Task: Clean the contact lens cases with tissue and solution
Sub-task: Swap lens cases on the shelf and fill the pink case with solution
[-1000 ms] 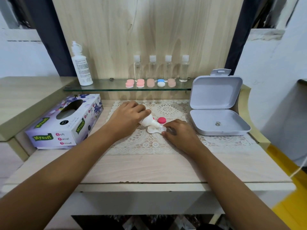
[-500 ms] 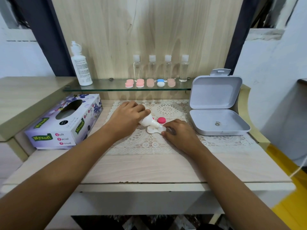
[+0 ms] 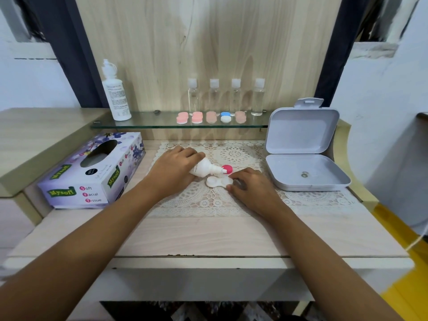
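left hand (image 3: 172,169) gripping small bottle (image 3: 203,169), right hand (image 3: 252,188) seemingly pinching lens case (image 3: 218,181)

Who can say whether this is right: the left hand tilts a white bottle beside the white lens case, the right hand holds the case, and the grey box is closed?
Wrong: the grey box lies open, lid raised, in the head view. The left hand tilts the white bottle beside the white lens case, which the right hand holds.
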The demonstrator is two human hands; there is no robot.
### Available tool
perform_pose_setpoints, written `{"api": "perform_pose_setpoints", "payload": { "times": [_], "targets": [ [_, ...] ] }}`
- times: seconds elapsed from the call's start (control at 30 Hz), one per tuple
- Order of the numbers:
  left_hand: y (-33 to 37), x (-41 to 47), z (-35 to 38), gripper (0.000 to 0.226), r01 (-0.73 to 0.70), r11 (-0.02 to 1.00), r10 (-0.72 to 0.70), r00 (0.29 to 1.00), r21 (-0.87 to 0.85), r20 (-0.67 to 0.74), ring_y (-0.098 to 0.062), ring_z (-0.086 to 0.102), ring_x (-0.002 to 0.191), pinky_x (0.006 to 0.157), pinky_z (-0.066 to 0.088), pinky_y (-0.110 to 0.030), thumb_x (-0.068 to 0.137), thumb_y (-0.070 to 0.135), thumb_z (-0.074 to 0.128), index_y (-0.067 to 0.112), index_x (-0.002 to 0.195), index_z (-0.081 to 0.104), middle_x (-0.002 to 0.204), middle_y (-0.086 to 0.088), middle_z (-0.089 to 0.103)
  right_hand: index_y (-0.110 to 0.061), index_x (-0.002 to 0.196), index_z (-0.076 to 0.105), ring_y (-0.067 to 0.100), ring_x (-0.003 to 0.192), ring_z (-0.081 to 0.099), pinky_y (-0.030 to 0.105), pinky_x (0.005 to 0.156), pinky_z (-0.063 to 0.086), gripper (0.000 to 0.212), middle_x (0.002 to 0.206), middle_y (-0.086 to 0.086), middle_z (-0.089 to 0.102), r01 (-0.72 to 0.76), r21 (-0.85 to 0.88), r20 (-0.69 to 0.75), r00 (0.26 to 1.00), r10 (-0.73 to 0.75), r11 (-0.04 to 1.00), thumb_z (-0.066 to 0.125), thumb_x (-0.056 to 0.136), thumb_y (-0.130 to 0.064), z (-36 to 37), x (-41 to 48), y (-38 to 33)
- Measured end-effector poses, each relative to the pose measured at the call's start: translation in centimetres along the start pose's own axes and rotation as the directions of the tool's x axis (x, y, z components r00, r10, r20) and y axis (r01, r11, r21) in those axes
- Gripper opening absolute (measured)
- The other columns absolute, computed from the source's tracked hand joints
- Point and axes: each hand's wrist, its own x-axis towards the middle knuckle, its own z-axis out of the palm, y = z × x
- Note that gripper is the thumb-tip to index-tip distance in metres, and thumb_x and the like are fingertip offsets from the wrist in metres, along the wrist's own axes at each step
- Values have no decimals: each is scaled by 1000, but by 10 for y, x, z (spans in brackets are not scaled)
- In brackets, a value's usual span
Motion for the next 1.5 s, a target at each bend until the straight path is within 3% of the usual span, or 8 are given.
{"api": "perform_pose_setpoints", "payload": {
  "times": [0.17, 0.4, 0.67, 1.0, 1.1, 1.27, 1.4, 1.5],
  "targets": [
    [0, -6, 0, 55, 249, 935, -250, 968, -253, 29, -29, 58, 100, 77, 50, -39, 76, 30, 74, 12, 125, 55, 115, -6, 62, -19, 115, 62, 24, 108, 51, 36, 92, 40, 31, 114, 4, 60, -3, -8, 7, 1000, 3, 1000, 58, 87, -34, 0, 0, 0],
    [0, -3, -6, 53, 601, 574, -651, 747, -556, 135, -12, 49, 91, 65, 36, -17, 79, 26, 73, 12, 124, 49, 105, 4, 53, -19, 111, 64, 24, 106, 51, 37, 91, 41, 28, 112, 4, 61, 2, -13, -3, 1000, -2, 1000, 58, 87, -33, 0, 0, 0],
    [-10, -5, 1, 54, 652, 254, -789, 567, -715, 237, -16, 51, 96, 77, 38, -29, 80, 26, 73, 9, 122, 44, 108, 2, 51, -20, 111, 64, 24, 105, 52, 38, 91, 41, 28, 111, 3, 61, 0, -8, -5, 1000, 0, 1000, 59, 86, -33, 1, 0, 0],
    [-11, -6, 4, 68, 646, 330, -785, 593, -688, 181, -20, 50, 111, 91, 43, -33, 76, 33, 74, 14, 132, 40, 124, -3, 50, -20, 111, 64, 24, 104, 52, 37, 89, 42, 29, 109, 4, 62, 4, -8, -11, 1000, -4, 1000, 59, 86, -32, 1, 0, 0],
    [-2, -4, -4, 77, 640, 481, -795, 607, -599, 11, -24, 35, 127, 103, 31, -36, 78, 34, 72, 13, 140, 32, 137, -11, 36, -19, 112, 64, 24, 103, 53, 36, 88, 42, 29, 108, 3, 61, 5, -10, -11, 1000, -5, 1000, 59, 86, -33, 1, 0, 0],
    [27, 3, -14, 41, 425, 805, -572, 744, -414, -346, -27, 46, 101, 88, 36, -33, 82, 20, 66, 4, 117, 55, 109, -16, 49, -19, 114, 63, 23, 104, 52, 34, 88, 42, 31, 110, 3, 61, 4, -10, -10, 1000, -4, 1000, 59, 87, -32, 0, -1, -1],
    [30, 15, -3, 21, 360, 774, -440, 897, -521, -33, -18, 54, 92, 83, 41, -25, 90, 12, 58, 7, 109, 67, 100, -2, 55, -20, 114, 63, 24, 105, 51, 36, 90, 42, 31, 111, 3, 61, -6, -5, 3, 1000, 6, 1000, 59, 86, -34, 1, 0, 0],
    [27, 26, 6, 30, 508, 714, -412, 862, -482, 296, -14, 53, 96, 83, 36, -22, 92, 23, 56, 15, 121, 62, 117, -3, 55, -19, 113, 63, 25, 106, 51, 39, 93, 41, 32, 112, 5, 60, -9, -10, 14, 1000, 9, 1000, 60, 86, -35, 1, 1, 1]
  ]
}}
